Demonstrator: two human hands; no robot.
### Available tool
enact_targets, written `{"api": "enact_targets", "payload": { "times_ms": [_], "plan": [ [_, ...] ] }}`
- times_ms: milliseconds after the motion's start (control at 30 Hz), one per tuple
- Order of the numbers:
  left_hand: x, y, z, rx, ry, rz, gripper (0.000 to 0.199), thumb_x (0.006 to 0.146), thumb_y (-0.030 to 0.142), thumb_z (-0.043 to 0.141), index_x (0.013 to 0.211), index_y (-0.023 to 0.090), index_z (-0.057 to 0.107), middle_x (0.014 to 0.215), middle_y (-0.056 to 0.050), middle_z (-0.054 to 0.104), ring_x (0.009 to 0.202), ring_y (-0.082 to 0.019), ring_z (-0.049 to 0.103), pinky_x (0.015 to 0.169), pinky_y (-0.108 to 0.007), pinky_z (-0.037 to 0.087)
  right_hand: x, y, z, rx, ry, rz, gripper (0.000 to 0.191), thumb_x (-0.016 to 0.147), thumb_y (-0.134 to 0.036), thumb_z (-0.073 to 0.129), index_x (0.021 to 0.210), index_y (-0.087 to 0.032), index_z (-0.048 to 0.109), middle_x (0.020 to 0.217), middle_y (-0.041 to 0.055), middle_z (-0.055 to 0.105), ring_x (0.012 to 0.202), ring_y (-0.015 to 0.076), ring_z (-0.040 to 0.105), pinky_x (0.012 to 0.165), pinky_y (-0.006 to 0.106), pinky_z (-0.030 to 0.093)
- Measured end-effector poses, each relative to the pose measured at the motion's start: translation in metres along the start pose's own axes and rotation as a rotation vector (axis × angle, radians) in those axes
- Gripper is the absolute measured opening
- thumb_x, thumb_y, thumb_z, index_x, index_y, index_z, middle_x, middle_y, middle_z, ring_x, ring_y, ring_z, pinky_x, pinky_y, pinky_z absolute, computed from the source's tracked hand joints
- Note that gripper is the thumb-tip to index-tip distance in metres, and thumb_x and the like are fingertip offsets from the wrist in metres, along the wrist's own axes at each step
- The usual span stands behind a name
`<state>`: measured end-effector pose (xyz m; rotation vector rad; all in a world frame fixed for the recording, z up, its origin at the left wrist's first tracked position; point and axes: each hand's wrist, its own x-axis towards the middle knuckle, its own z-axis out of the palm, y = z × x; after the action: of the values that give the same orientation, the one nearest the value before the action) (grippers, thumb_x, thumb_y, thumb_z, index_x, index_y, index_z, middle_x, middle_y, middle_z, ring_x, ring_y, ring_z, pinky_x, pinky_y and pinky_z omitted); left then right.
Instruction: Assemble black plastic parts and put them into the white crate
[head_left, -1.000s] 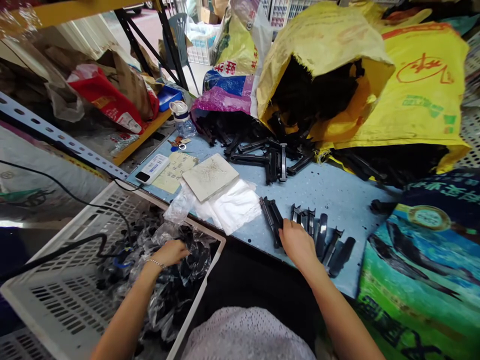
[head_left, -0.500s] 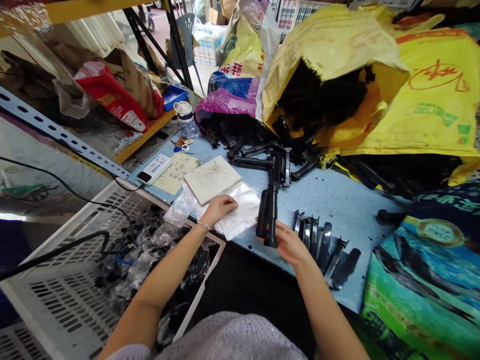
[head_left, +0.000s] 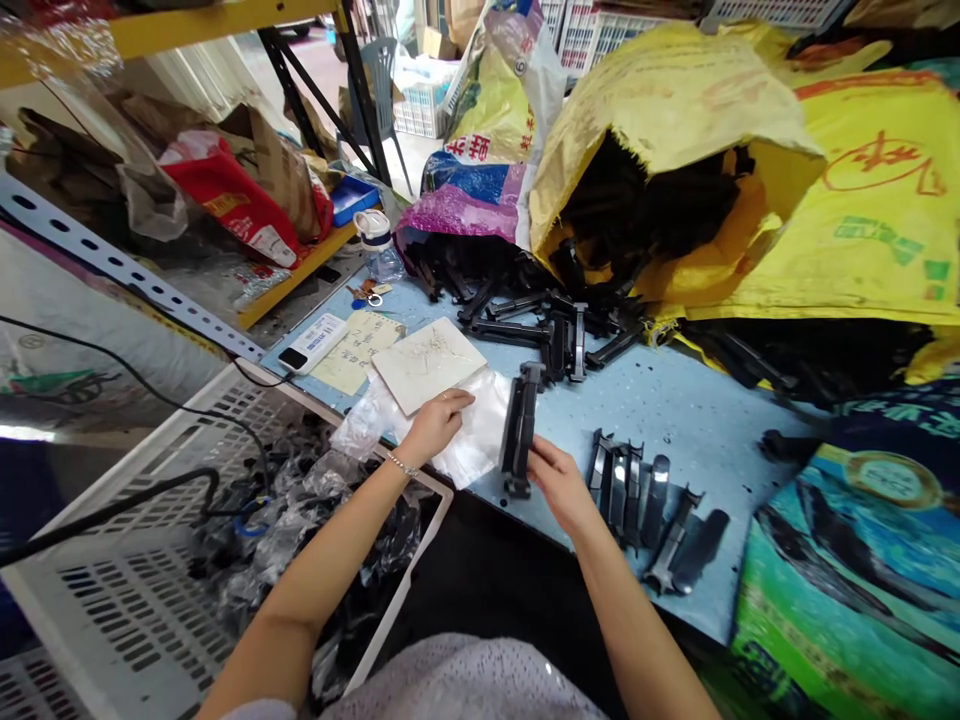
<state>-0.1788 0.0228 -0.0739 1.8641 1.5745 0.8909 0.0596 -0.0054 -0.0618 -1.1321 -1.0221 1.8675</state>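
My right hand (head_left: 561, 485) grips a pair of long black plastic parts (head_left: 519, 432), held upright side by side over the table's front edge. My left hand (head_left: 436, 425) lies over a stack of clear plastic bags (head_left: 480, 425), its fingers pinched together at the top bag. Under the edge of a pale square board (head_left: 427, 362), part of the stack is hidden. To the right of my right hand, several similar black parts (head_left: 619, 485) lie in a row on the blue table (head_left: 720, 430).
Loose black parts (head_left: 510, 332) spill from a yellow woven sack (head_left: 675, 90) at the back. A white crate (head_left: 142, 590) of bagged parts stands at the left below the table. A label device (head_left: 313, 343), keys (head_left: 367, 295) and a bottle (head_left: 379, 245) sit back left. A green sack (head_left: 840, 560) borders the right.
My right hand has moved slightly left and turned the black parts more upright, clear of the pile behind. The left hand stays at the bags, its fingers shifted a little.
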Motion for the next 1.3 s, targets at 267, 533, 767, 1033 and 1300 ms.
{"api": "enact_targets", "payload": {
  "times_ms": [267, 533, 767, 1033, 1300],
  "plan": [
    [-0.032, 0.020, -0.001, 0.024, 0.040, 0.168, 0.065, 0.085, 0.001, 0.037, 0.147, 0.020, 0.038, 0.148, -0.011, 0.043, 0.140, -0.020, 0.038, 0.118, -0.044, 0.032, 0.013, 0.023, 0.009, 0.312, -0.238, 0.409, 0.026, 0.075, -0.031, 0.071, 0.089, -0.010, 0.067, 0.081, 0.0103, 0.071, 0.067, 0.0137, 0.068, 0.057, 0.020, 0.054],
    [-0.085, 0.074, 0.026, -0.112, -0.226, 0.355, 0.072, 0.083, 0.001, 0.046, 0.149, 0.027, 0.030, 0.145, -0.012, 0.041, 0.137, -0.023, 0.041, 0.112, -0.041, 0.041, 0.002, 0.024, 0.011, -0.352, 0.145, -0.120, 0.014, 0.078, -0.030, 0.062, 0.088, -0.020, 0.066, 0.080, 0.0023, 0.066, 0.084, 0.0208, 0.061, 0.078, 0.033, 0.050],
    [-0.086, 0.054, 0.047, 0.030, -0.064, 0.251, 0.075, 0.083, 0.009, 0.058, 0.149, 0.024, 0.026, 0.147, -0.018, 0.032, 0.106, -0.021, 0.062, 0.097, -0.043, 0.053, -0.019, 0.031, 0.021, -0.765, 0.202, -0.260, 0.028, 0.092, -0.034, 0.046, 0.111, -0.018, 0.059, 0.096, 0.0084, 0.069, 0.087, 0.0238, 0.065, 0.078, 0.037, 0.050],
    [-0.127, 0.092, -0.022, 0.055, -0.208, 0.243, 0.032, 0.093, 0.020, 0.052, 0.124, 0.024, 0.057, 0.123, -0.009, 0.063, 0.116, -0.019, 0.059, 0.102, -0.035, 0.049, -0.047, -0.001, -0.016, -0.720, -0.128, -0.217, 0.030, 0.096, -0.038, 0.046, 0.115, -0.022, 0.063, 0.102, 0.0053, 0.073, 0.085, 0.0189, 0.070, 0.080, 0.032, 0.054],
    [-0.183, -0.023, -0.069, 0.630, -0.796, -0.646, 0.023, 0.075, 0.006, 0.060, 0.094, 0.012, 0.071, 0.101, -0.014, 0.073, 0.102, -0.029, 0.068, 0.088, -0.035, 0.051, -0.067, -0.027, -0.072, -1.861, 0.474, 0.048, 0.030, 0.094, -0.034, 0.049, 0.108, -0.010, 0.061, 0.093, 0.0196, 0.068, 0.083, 0.0321, 0.070, 0.064, 0.035, 0.051]
  ]
}}
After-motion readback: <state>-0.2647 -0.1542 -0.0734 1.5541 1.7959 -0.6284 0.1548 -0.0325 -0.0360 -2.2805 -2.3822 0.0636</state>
